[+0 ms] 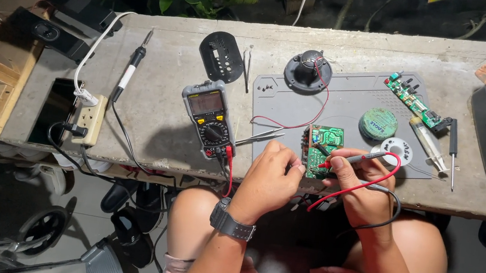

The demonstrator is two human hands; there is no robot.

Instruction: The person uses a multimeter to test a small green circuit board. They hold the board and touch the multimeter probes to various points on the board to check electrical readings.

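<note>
Pinched between thumb and fingers of the right hand (363,191) is a red-tipped meter probe (354,160), its point pressed onto the small green circuit board (322,149); a second, black lead (386,200) also runs through this hand. Curled in a loose fist, the left hand (268,180) rests against the board's left edge and steadies it, though whether the fingers actually clamp the board cannot be told from this head view. A dark, ribbed wristwatch (231,221) sits on the left wrist.

That board lies at the near edge of a grey, smooth rubber work mat (345,109) on a rough concrete bench (178,60). It is rectangular, green, studded with small components, and a thin red wire (313,117) loops from it to a round black speaker (308,70).

Just left of the hands stands a grey multimeter (208,117) with a round dial. Metal tweezers (261,136) lie between meter and board. A coil of solder (378,123), a white spool (396,148) and a long narrow green board (413,100) lie on the mat's right side. Farther left are a soldering iron (133,61) and a cream power strip (91,118).
</note>
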